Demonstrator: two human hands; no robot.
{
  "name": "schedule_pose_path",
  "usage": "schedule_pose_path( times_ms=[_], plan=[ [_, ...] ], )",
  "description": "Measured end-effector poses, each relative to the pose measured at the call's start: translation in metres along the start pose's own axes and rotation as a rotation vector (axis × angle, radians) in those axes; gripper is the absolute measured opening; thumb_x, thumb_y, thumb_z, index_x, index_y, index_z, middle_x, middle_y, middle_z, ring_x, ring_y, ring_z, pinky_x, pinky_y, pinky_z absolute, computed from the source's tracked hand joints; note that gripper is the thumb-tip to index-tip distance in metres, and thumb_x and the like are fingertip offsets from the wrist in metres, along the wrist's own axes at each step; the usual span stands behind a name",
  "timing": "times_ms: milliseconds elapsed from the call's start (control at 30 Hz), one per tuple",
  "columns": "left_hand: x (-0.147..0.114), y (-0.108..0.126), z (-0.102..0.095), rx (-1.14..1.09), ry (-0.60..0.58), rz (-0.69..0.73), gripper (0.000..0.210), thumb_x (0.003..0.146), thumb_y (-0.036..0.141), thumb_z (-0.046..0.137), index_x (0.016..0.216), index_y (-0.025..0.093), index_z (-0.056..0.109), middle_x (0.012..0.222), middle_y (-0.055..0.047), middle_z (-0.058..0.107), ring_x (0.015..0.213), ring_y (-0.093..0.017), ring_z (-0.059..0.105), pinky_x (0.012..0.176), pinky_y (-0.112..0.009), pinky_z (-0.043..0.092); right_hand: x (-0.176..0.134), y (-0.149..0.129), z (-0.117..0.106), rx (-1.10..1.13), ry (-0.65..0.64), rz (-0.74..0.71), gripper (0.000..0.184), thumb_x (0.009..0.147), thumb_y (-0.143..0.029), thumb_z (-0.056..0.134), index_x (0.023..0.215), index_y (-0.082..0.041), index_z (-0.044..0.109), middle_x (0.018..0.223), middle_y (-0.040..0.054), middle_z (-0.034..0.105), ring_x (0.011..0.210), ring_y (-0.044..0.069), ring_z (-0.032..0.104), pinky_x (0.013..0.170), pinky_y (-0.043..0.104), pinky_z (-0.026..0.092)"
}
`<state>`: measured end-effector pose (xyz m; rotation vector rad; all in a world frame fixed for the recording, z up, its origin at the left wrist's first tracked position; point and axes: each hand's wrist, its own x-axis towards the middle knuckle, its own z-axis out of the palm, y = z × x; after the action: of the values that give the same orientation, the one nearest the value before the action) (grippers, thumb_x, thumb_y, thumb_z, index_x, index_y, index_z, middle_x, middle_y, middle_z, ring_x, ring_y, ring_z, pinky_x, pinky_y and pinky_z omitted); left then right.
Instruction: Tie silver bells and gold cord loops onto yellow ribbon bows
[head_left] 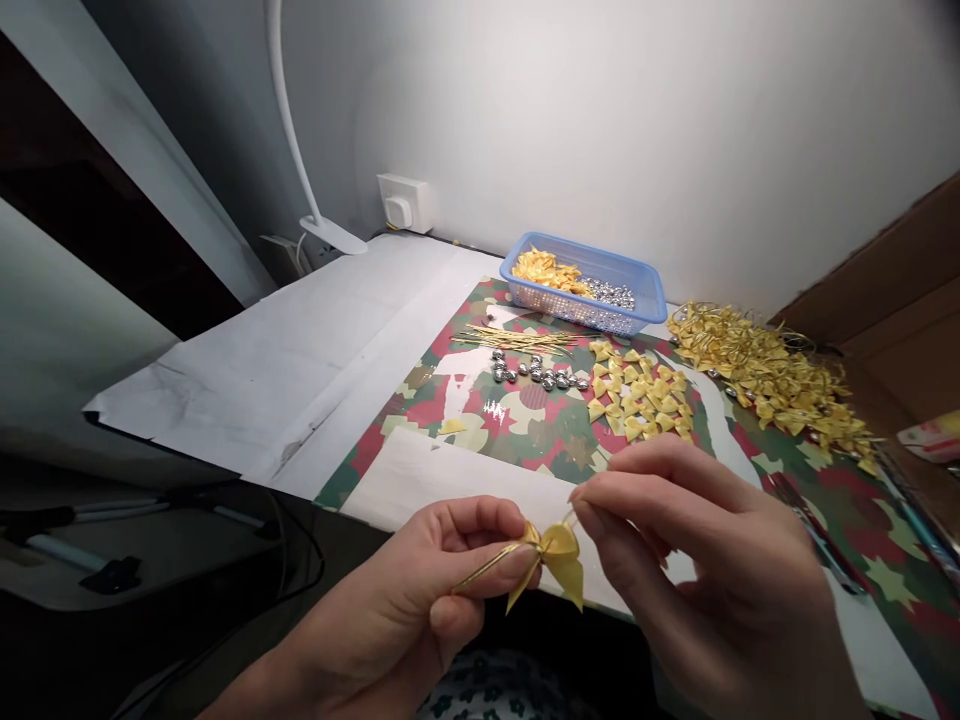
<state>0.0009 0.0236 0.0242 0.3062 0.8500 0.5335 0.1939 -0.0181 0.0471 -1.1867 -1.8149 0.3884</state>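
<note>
A yellow ribbon bow [562, 560] is pinched between the thumb and fingers of my left hand [465, 560], near the table's front edge. Gold wire ties [484, 572] stick out to the left along my left thumb. My right hand [697, 540] is just right of the bow, its thumb and forefinger pressed together on a thin end of the wire tie that rises from the bow. Its other fingers are curled. On the mat beyond my hands lie small silver bells [551, 375], a bundle of gold wire ties [521, 340] and rows of loose yellow bows [641, 395].
A blue plastic basket [652, 285] with yellow bows and silver beads stands against the wall. To its right is a heap of wired bows [765, 380]. Tweezers [814, 530] lie behind my right hand. A white lamp [334, 235] is clamped at the back left.
</note>
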Motion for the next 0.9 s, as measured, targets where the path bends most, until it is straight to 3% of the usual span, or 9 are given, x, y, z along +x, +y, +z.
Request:
schedule_pose_path(
  times_ms=[167,367,600,733,900],
  plan=[
    [0.004,-0.002,-0.003,-0.035,0.002,-0.019,0.026,0.058,0.014,0.100,0.075,0.013,0.080,0.071,-0.003,0.071,0.045,0.000,0.047,0.033,-0.002,0.034,-0.006,0.001,-0.001,-0.056,0.039,0.030,0.015,0.091,-0.007,0.058,0.085,-0.018,0.066,0.079,-0.0004,0.054,0.062,0.007,0.049,0.052,0.017,0.044],
    [0.001,-0.002,-0.004,-0.033,0.024,-0.009,0.025,0.060,0.012,0.099,0.075,0.011,0.079,0.070,-0.003,0.069,0.046,0.001,0.046,0.033,-0.001,0.034,-0.003,0.000,-0.001,-0.051,0.006,0.040,0.016,0.090,-0.007,0.056,0.083,-0.018,0.065,0.077,-0.0005,0.052,0.059,0.006,0.045,0.044,0.016,0.036],
    [0.001,0.000,-0.002,-0.078,0.035,-0.013,0.025,0.060,0.008,0.098,0.076,0.012,0.079,0.075,-0.006,0.074,0.046,0.000,0.050,0.034,-0.001,0.035,-0.012,-0.007,-0.005,0.024,-0.091,-0.001,0.018,0.086,-0.003,0.056,0.077,-0.019,0.061,0.072,-0.0018,0.051,0.058,0.006,0.047,0.049,0.018,0.040],
    [0.001,-0.002,-0.003,-0.082,0.006,-0.007,0.024,0.061,0.011,0.098,0.076,0.015,0.080,0.078,-0.006,0.075,0.046,0.000,0.050,0.035,-0.002,0.035,-0.014,-0.007,-0.006,0.011,-0.065,-0.011,0.019,0.086,-0.003,0.056,0.079,-0.020,0.061,0.071,-0.0015,0.053,0.056,0.007,0.048,0.048,0.019,0.040],
    [0.000,-0.004,0.000,0.131,-0.006,0.126,0.015,0.071,0.014,0.092,0.073,0.016,0.077,0.071,0.000,0.073,0.041,0.002,0.039,0.039,-0.004,0.035,-0.007,-0.004,-0.010,-0.076,-0.038,-0.003,0.018,0.089,-0.004,0.057,0.083,-0.020,0.063,0.074,-0.0006,0.053,0.057,0.009,0.047,0.050,0.022,0.042]
  ],
)
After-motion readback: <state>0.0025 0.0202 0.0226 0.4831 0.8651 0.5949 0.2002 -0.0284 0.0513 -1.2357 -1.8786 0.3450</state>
